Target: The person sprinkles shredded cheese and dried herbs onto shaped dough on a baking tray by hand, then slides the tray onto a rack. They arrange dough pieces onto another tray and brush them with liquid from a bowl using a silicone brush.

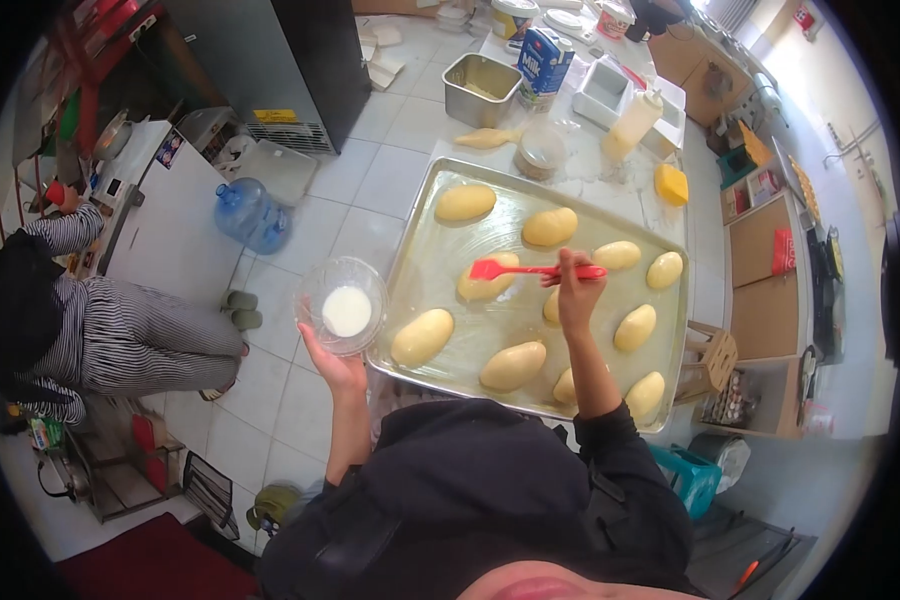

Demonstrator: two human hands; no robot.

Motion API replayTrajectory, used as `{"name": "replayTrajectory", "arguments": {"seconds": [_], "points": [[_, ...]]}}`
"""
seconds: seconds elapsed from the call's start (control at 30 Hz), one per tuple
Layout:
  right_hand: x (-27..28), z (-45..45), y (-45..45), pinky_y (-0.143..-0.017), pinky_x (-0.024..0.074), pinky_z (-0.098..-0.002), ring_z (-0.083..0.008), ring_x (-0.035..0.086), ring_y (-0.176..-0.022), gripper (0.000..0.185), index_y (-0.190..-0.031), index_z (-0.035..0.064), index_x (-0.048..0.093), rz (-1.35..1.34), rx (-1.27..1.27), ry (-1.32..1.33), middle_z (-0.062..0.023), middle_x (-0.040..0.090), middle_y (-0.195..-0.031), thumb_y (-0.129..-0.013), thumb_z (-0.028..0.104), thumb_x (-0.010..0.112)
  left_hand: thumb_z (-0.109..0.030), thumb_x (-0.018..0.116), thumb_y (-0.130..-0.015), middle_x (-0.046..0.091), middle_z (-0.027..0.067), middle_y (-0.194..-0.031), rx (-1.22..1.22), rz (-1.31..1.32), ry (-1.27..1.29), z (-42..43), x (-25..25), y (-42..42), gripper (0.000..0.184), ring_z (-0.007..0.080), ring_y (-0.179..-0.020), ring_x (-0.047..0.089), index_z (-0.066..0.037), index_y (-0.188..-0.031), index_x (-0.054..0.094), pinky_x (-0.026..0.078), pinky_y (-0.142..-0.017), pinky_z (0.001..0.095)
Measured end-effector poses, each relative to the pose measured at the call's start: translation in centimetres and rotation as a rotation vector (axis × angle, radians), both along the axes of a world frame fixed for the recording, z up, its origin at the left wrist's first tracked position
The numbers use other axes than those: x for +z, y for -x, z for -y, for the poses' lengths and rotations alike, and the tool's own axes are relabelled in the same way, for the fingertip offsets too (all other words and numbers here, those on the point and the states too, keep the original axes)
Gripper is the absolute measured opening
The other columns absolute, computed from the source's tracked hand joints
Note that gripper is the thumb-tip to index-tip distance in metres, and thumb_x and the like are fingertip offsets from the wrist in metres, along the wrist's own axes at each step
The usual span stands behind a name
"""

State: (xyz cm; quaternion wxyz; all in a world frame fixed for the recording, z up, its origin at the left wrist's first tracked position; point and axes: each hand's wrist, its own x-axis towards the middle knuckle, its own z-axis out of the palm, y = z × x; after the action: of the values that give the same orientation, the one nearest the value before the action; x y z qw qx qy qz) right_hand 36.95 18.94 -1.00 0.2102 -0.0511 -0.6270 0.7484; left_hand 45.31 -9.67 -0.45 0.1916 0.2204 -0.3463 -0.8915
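Observation:
My left hand (332, 358) holds a clear glass bowl (313, 297) with white liquid (347, 312) in it, beside the left edge of a large metal baking tray (420, 260). My right hand (578, 288) grips the handle of a red pastry brush (540, 270) above the tray. The brush head lies over an oval dough piece (485, 284) left of the tray's middle; whether the bristles touch it is hard to tell. Several more smooth, pale yellow dough pieces (423, 338) are spread across the tray. My right hand and forearm partly cover two of them.
Behind the tray stand a metal container (481, 92), a milk carton (547, 68), a squeeze bottle (632, 125) and a yellow block-like item (671, 184). Another person (120, 330) in striped trousers is at the left, near a blue water jug (253, 216). A teal stool (692, 478) is at the lower right.

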Motion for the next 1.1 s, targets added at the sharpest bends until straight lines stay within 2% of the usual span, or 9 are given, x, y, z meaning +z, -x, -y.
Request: {"name": "replayTrajectory", "arguments": {"seconds": [0.1, 0.27, 0.4, 0.6, 0.7, 0.77, 0.87, 0.97, 1.1], "points": [[-0.8, -0.3, 1.1, -0.04, 0.0429, -0.0208, -0.0105, 0.054, -0.044, 0.022, -0.067, -0.0006, 0.055, 0.0, -0.002, -0.125, -0.0052, 0.055, -0.054, -0.081, 0.015, 0.062, -0.052, 0.031, -0.088, 0.037, 0.0065, -0.131, 0.007, -0.01, 0.048, 0.6, -1.0, -0.1, 0.054, 0.0263, -0.118, 0.04, -0.02, -0.132, 0.029, 0.041, -0.09, 0.0459], [0.2, -1.3, 3.2, -0.039, 0.0427, -0.0208, -0.0099, 0.051, -0.04, 0.026, -0.064, -0.0004, 0.054, -0.001, -0.155, -0.177, -0.0058, 0.054, -0.051, -0.081, 0.017, 0.063, -0.051, 0.031, -0.088, 0.037, 0.0064, -0.131, 0.025, -0.018, 0.069, 1.1, -1.3, -0.5, 0.054, 0.0258, -0.118, 0.039, -0.02, -0.131, 0.03, 0.041, -0.089, 0.045], [-0.1, 1.7, 2.0, -0.037, 0.0422, -0.0209, -0.01, 0.052, -0.04, 0.028, -0.062, -0.0005, 0.054, 0.018, -0.009, -0.206, -0.0052, 0.054, -0.051, -0.08, 0.018, 0.064, -0.051, 0.031, -0.088, 0.036, 0.0061, -0.131, 0.016, -0.015, 0.053, 1.1, -1.4, -0.6, 0.053, 0.0255, -0.118, 0.039, -0.02, -0.131, 0.031, 0.041, -0.089, 0.0446], [-0.1, -1.6, 3.2, -0.036, 0.0421, -0.0211, -0.0108, 0.051, -0.038, 0.032, -0.06, 0.0, 0.052, 0.008, -0.229, -0.173, -0.0053, 0.052, -0.049, -0.081, 0.021, 0.063, -0.051, 0.031, -0.088, 0.036, 0.0063, -0.131, 0.027, -0.015, 0.061, 1.2, -1.1, -0.8, 0.054, 0.0257, -0.118, 0.04, -0.019, -0.131, 0.03, 0.042, -0.089, 0.0453], [-0.1, -1.8, 2.2, -0.036, 0.0427, -0.0218, -0.0112, 0.051, -0.038, 0.034, -0.06, 0.0, 0.05, 0.009, -0.252, -0.145, -0.0043, 0.05, -0.049, -0.082, 0.023, 0.061, -0.047, 0.029, -0.091, 0.032, 0.009, -0.134, 0.027, -0.006, 0.016, 0.7, 0.1, -0.8, 0.056, 0.0255, -0.123, 0.033, -0.013, -0.134, 0.025, 0.032, -0.098, 0.0421], [-1.0, -1.4, 1.5, -0.036, 0.0436, -0.0225, -0.0117, 0.051, -0.038, 0.036, -0.06, 0.0001, 0.049, 0.019, -0.25, -0.122, -0.0035, 0.048, -0.05, -0.083, 0.025, 0.06, -0.047, 0.028, -0.09, 0.032, 0.0089, -0.134, 0.026, -0.002, -0.002, 0.7, -0.1, -0.7, 0.056, 0.0255, -0.123, 0.032, -0.013, -0.134, 0.025, 0.032, -0.098, 0.0423], [-1.6, -2.9, 0.8, -0.038, 0.0426, -0.0216, -0.0118, 0.053, -0.041, 0.034, -0.06, -0.0007, 0.051, 0.001, -0.377, -0.114, -0.0042, 0.051, -0.05, -0.084, 0.022, 0.059, -0.048, 0.028, -0.09, 0.032, 0.0089, -0.134, 0.011, 0.001, -0.009, 0.7, -0.1, -0.7, 0.056, 0.0255, -0.123, 0.032, -0.013, -0.134, 0.025, 0.031, -0.099, 0.0425], [-1.2, -2.8, 0.0, -0.037, 0.0421, -0.0219, -0.0126, 0.053, -0.04, 0.037, -0.059, 0.0009, 0.048, -0.045, -0.445, -0.057, -0.0043, 0.049, -0.051, -0.088, 0.024, 0.053, -0.048, 0.027, -0.09, 0.032, 0.009, -0.134, 0.003, 0.017, 0.007, 0.5, 0.4, -0.6, 0.056, 0.0256, -0.123, 0.032, -0.013, -0.134, 0.025, 0.031, -0.099, 0.0425], [-1.7, -3.0, -0.7, -0.039, 0.0411, -0.0221, -0.0115, 0.05, -0.041, 0.039, -0.059, 0.0014, 0.045, -0.028, -0.392, -0.051, -0.0036, 0.048, -0.052, -0.09, 0.025, 0.048, -0.049, 0.027, -0.09, 0.032, 0.0092, -0.134, -0.014, 0.015, 0.028, 0.7, 0.1, -0.4, 0.057, 0.0256, -0.124, 0.032, -0.013, -0.134, 0.025, 0.031, -0.099, 0.0425]]}}
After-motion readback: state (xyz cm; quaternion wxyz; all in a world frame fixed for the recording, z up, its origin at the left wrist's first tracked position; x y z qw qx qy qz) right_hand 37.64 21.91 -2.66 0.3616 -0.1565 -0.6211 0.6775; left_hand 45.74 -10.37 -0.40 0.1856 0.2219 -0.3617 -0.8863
